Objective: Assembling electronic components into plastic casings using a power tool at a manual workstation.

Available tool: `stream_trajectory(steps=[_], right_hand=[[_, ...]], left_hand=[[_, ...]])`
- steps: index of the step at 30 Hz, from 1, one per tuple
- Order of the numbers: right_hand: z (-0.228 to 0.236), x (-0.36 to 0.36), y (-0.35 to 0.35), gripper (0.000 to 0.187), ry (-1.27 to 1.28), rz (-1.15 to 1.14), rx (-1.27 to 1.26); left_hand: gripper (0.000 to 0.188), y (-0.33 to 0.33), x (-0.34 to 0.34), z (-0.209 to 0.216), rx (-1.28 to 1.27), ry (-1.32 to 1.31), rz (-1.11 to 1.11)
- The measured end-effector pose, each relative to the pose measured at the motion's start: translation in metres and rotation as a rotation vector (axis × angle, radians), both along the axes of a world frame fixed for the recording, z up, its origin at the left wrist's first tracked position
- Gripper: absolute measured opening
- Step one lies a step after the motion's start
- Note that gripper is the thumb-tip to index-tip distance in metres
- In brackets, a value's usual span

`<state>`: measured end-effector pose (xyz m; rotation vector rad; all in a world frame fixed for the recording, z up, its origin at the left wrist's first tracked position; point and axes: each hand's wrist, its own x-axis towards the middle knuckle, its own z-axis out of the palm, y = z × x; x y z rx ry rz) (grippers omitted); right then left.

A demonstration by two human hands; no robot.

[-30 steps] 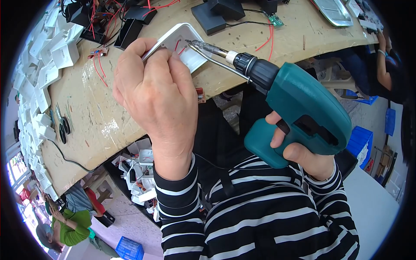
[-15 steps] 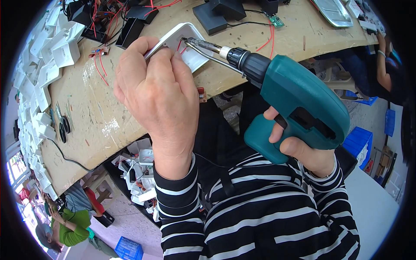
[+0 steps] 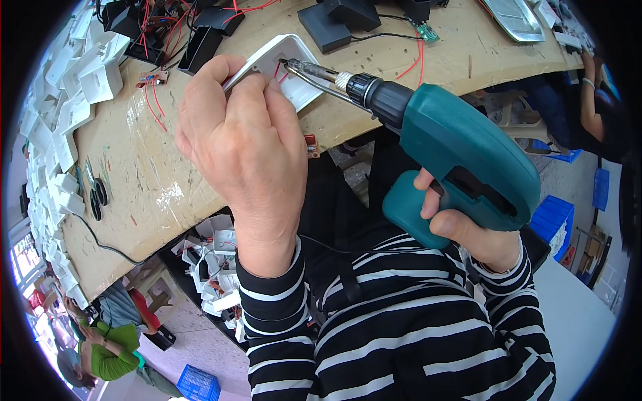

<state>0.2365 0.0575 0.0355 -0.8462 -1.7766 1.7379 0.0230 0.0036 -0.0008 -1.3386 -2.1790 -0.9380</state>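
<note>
1. The left grip (image 3: 244, 147) is pinching the white box (image 3: 302, 97) by its left side; its thumb is hiding from view.
2. The white box is tilting, with its open side facing the green tool (image 3: 468, 147). It is showing over the near part of the table (image 3: 154, 167); I cannot tell if it is touching the top.
3. The right grip (image 3: 478, 240) is wrapping around the handle of the green tool, right of the white box and closer to the body.
4. The dark tip (image 3: 297, 65) of the green tool is poking into the white box, close to the red wires (image 3: 283, 77). I cannot tell if they are touching.
5. A little board (image 3: 311, 146) is lying at the table's edge, on the body side of the white box.
6. Black boxes (image 3: 326, 28) are sitting past the white box. A green board (image 3: 426, 32) is lying past it, to the right.
7. A shiny tray (image 3: 515, 20) is lying farther right of the white box.
8. A brown board (image 3: 152, 78) is lying left of the white box.
9. Scissors (image 3: 100, 192) are lying left of the white box, closer to the body. White cases (image 3: 73, 113) are piling up far left of it.
</note>
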Motion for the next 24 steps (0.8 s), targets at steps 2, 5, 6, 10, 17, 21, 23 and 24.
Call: stream_trajectory(steps=[2, 5, 6, 10, 17, 21, 23, 24], right_hand=[[0.0007, 0.0008, -0.0006, 0.042, -0.021, -0.019, -0.013], [0.0018, 0.0022, 0.0007, 0.042, -0.118, 0.013, 0.112], [0.0025, 0.0006, 0.0006, 0.041, -0.088, 0.001, 0.068], [0.0011, -0.0005, 0.0008, 0.042, -0.060, 0.000, 0.131], [0.0032, 0.0014, 0.0013, 0.043, -0.130, 0.022, 0.139], [-0.0015, 0.0027, 0.0019, 0.037, -0.109, 0.034, 0.217], [-0.0010, 0.0028, 0.0014, 0.036, -0.102, 0.041, 0.228], [-0.0008, 0.0030, 0.0009, 0.035, -0.110, 0.040, 0.213]], left_hand=[[0.008, -0.0002, -0.0002, 0.0005, 0.006, 0.004, 0.000], [0.008, -0.0001, -0.0001, 0.0010, -0.003, 0.006, -0.002], [0.009, 0.0003, 0.0001, 0.0006, -0.003, -0.001, -0.002], [0.009, -0.0005, 0.0006, 0.0011, -0.004, 0.004, 0.005], [0.009, -0.0002, 0.0015, 0.0015, -0.004, -0.002, -0.005], [0.010, -0.0002, 0.0025, 0.0018, -0.008, -0.002, -0.004], [0.010, -0.0006, 0.0026, 0.0024, -0.013, 0.000, -0.003], [0.010, -0.0007, 0.0022, 0.0022, -0.012, -0.003, -0.004]])
